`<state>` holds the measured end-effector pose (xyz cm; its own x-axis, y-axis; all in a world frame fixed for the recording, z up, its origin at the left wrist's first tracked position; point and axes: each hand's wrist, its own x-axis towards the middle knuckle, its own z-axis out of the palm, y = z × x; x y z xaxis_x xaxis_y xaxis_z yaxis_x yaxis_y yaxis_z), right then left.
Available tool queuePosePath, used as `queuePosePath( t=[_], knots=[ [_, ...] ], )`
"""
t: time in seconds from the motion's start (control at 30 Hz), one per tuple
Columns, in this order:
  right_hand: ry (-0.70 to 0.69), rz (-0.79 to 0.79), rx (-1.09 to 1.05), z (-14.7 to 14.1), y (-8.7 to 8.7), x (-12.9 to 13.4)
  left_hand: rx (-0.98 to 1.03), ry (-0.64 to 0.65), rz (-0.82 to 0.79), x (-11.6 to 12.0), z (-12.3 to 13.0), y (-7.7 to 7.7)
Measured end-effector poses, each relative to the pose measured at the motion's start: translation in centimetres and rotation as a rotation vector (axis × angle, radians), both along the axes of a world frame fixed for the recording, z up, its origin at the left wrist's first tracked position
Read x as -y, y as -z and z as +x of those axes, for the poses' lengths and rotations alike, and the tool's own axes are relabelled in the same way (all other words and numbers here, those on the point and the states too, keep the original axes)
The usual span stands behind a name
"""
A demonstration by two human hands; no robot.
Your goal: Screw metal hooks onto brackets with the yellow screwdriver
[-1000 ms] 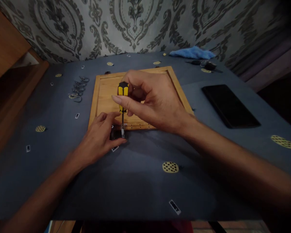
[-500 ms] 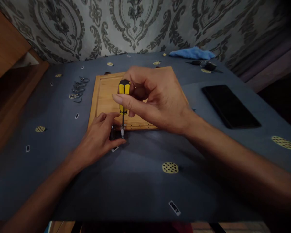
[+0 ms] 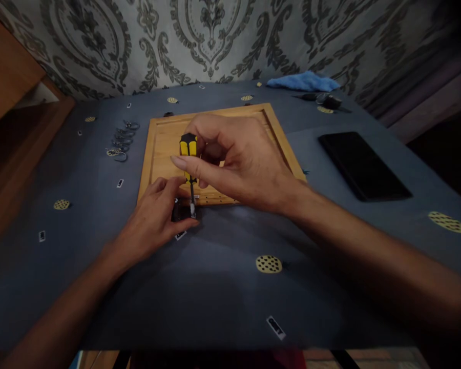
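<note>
A screwdriver (image 3: 188, 148) with a yellow and black handle is gripped between the thumb and fingers of my right hand (image 3: 234, 161). It stands nearly upright, shaft down, its tip at a small shiny metal piece (image 3: 192, 210) by the front edge of a wooden board (image 3: 165, 133). My left hand (image 3: 157, 210) curls round that spot from the left. Its thumb lies below the metal piece and its forefinger above, bracing it against the board's edge. The exact contact is partly hidden. Several small dark holes line the board's front edge.
Several metal hooks (image 3: 123, 138) lie in a row left of the board. A black phone or tablet (image 3: 364, 166) lies to the right. Behind it are a dark tool (image 3: 325, 100) and a blue cloth (image 3: 304, 81). A wooden cabinet (image 3: 13, 61) borders the left side.
My right hand and the screwdriver have shifted slightly left and down, and the handle now leans a little to the left. My left hand keeps its place at the board's edge.
</note>
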<state>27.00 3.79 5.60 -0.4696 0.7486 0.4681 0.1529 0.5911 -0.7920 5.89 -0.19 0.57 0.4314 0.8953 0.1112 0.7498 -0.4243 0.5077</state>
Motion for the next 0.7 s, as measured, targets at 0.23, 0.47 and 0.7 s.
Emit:
queuePosePath(
  t=[0.23, 0.47, 0.7],
  knots=[
    [-0.062, -0.027, 0.032, -0.1, -0.5, 0.1, 0.0, 0.055, 0.019, -0.1, -0.1, -0.3],
    [-0.287, -0.08, 0.018, 0.8, -1.0, -0.2, 0.012, 0.049, 0.005, -0.3, -0.2, -0.2],
    [-0.196, -0.041, 0.016, 0.2, -0.7, 0.0, 0.027, 0.056, 0.035, -0.1, -0.3, 0.2]
  ],
)
